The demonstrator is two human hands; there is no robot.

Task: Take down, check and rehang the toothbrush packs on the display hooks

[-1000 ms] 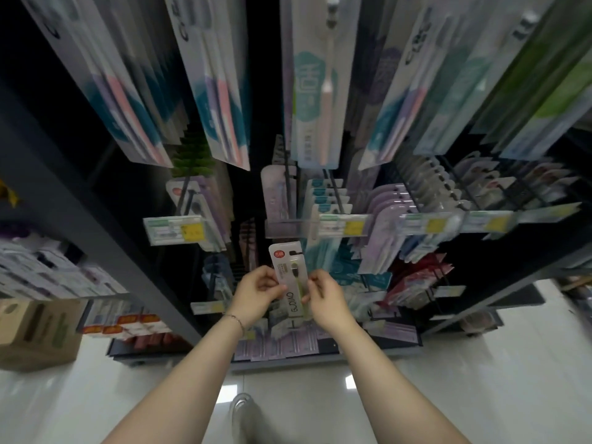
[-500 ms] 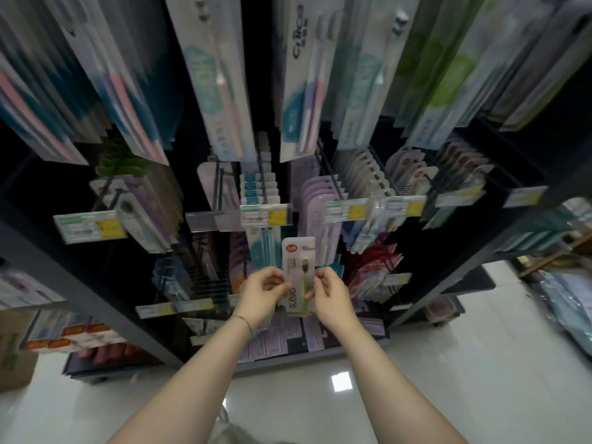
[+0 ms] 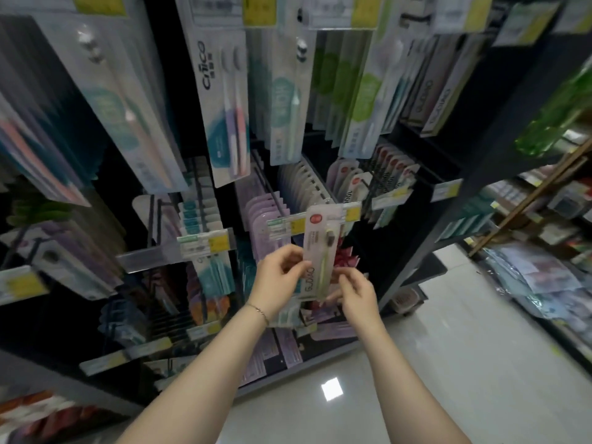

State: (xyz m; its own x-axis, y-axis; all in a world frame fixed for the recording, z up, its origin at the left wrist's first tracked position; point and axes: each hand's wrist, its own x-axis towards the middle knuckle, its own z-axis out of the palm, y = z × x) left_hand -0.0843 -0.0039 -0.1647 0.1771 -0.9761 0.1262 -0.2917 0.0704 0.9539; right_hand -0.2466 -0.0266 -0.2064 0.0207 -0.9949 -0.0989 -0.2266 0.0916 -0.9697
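Note:
I hold one toothbrush pack (image 3: 319, 251) upright in front of the display: a clear blister card with a red round sticker at the top and a pale green brush inside. My left hand (image 3: 279, 274) pinches its left edge at mid-height. My right hand (image 3: 351, 291) grips its lower right corner. Behind the pack, rows of similar packs hang on the display hooks (image 3: 368, 184), with price tags (image 3: 350, 214) at the hook ends. Long toothbrush packs (image 3: 224, 116) hang on the upper row.
The dark shelving unit (image 3: 448, 200) stands close in front, packed with hanging goods from top to bottom. A second shelf (image 3: 544, 219) of goods runs along the right. The glossy white floor (image 3: 448, 363) lies between them.
The view has swung left, so the display now sits further right. The pack and both hands have risen slightly, toward the hook row with the price tags. Both hands keep their hold.

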